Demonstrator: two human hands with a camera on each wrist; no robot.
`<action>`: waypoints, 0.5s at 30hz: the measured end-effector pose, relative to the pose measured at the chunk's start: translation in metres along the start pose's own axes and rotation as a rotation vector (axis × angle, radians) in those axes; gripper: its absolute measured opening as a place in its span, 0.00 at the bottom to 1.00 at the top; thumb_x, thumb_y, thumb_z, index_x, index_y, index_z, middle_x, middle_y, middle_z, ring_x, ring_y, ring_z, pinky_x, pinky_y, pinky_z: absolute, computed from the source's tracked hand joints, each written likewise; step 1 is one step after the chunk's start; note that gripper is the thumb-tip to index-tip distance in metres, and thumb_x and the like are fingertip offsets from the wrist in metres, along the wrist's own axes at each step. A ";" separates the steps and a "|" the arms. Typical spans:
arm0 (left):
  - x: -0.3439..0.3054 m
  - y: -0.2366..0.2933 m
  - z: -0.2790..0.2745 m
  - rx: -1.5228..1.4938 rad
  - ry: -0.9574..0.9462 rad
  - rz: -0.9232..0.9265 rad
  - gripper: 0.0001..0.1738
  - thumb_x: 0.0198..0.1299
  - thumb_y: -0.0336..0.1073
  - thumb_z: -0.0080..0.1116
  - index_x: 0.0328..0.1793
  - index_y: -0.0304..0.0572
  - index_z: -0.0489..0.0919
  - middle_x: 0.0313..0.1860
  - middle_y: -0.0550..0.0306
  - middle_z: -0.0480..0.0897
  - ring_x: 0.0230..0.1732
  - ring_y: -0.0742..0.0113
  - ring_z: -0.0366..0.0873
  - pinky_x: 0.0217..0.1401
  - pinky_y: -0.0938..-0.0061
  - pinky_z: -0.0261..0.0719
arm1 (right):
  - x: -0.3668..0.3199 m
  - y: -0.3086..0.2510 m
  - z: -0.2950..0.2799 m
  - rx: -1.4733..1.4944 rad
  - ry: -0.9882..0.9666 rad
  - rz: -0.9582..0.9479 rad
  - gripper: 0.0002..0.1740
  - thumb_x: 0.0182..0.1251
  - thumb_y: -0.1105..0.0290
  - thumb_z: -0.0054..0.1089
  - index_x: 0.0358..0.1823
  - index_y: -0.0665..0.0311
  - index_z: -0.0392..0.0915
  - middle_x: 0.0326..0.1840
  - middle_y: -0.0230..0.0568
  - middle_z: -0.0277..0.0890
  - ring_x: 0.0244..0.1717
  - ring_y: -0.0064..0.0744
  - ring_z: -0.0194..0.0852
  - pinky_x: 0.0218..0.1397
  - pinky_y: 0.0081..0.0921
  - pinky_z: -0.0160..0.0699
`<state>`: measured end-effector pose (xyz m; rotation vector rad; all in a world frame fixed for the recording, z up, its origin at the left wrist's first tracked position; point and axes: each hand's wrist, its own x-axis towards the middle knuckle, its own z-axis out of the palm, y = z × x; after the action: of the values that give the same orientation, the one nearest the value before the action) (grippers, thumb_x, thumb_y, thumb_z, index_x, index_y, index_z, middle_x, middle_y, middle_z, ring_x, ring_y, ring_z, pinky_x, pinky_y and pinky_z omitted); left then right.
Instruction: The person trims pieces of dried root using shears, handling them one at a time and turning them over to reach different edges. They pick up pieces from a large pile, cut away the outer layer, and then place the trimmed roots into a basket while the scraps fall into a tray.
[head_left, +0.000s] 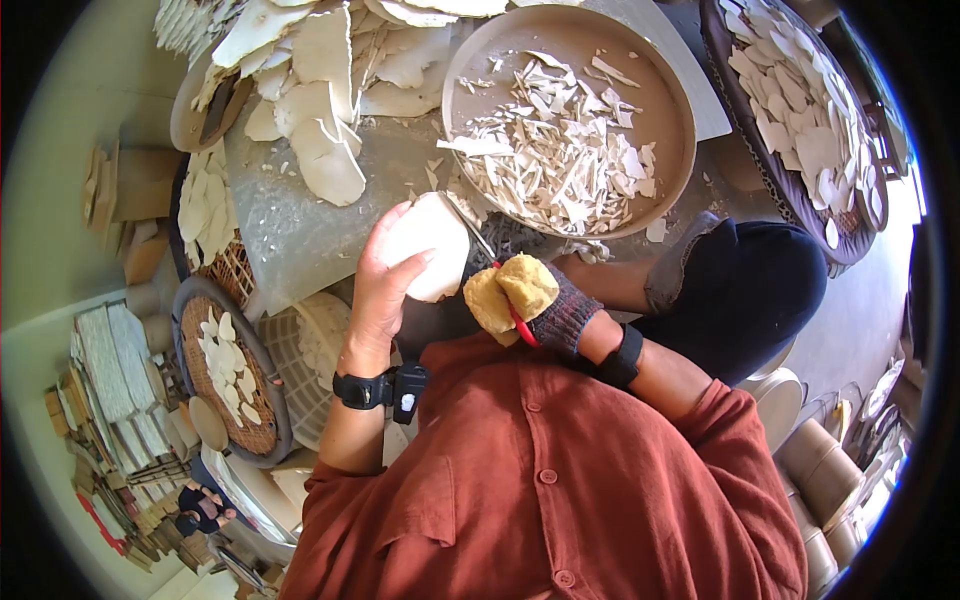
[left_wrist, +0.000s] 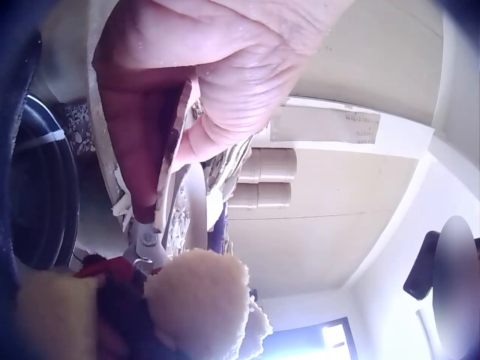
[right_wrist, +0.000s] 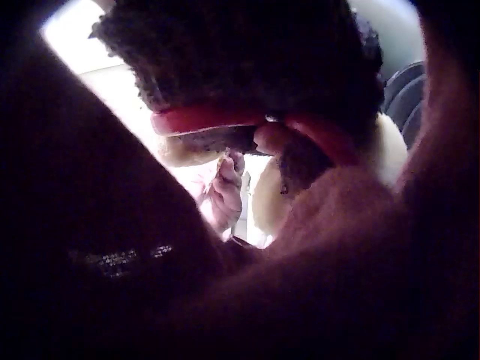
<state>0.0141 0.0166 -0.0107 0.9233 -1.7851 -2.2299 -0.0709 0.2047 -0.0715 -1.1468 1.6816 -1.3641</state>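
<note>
Head view: left hand (head_left: 383, 292) is clasping a white slab (head_left: 432, 248) steady for the shears (head_left: 478, 238), right hand (head_left: 542, 303) fingers curling around their handles.

Craft workshop: trays (head_left: 668, 95) of white offcuts (head_left: 560, 150), woven baskets (head_left: 262, 432), stacked material (head_left: 110, 370).

The head camera looks steeply down from above. Both wrist cameras sit very close, the left one facing upward. All three views share the red-handled scissors (head_left: 520, 325).
</note>
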 end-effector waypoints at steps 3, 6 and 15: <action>0.004 0.000 -0.005 0.003 -0.017 -0.007 0.34 0.49 0.23 0.60 0.65 0.35 0.63 0.58 0.53 0.71 0.56 0.67 0.71 0.59 0.74 0.71 | -0.002 0.006 0.007 0.108 0.099 0.024 0.12 0.68 0.67 0.46 0.39 0.66 0.77 0.37 0.45 0.79 0.40 0.39 0.77 0.44 0.30 0.75; 0.005 0.010 -0.005 0.048 -0.053 0.015 0.34 0.49 0.23 0.60 0.65 0.36 0.63 0.59 0.54 0.70 0.58 0.67 0.69 0.60 0.73 0.70 | 0.002 0.004 0.006 0.677 0.032 0.225 0.08 0.63 0.69 0.52 0.38 0.65 0.77 0.35 0.45 0.78 0.38 0.43 0.76 0.41 0.32 0.73; 0.003 0.020 0.003 0.029 -0.014 0.083 0.41 0.50 0.22 0.59 0.71 0.42 0.54 0.50 0.50 0.76 0.50 0.66 0.76 0.55 0.73 0.75 | 0.004 0.027 0.005 -0.017 0.209 -0.231 0.07 0.56 0.71 0.58 0.35 0.65 0.79 0.31 0.45 0.79 0.33 0.44 0.77 0.36 0.34 0.73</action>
<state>0.0044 0.0118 0.0073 0.8243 -1.8320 -2.1707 -0.0738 0.2007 -0.0987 -1.2768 1.7496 -1.6643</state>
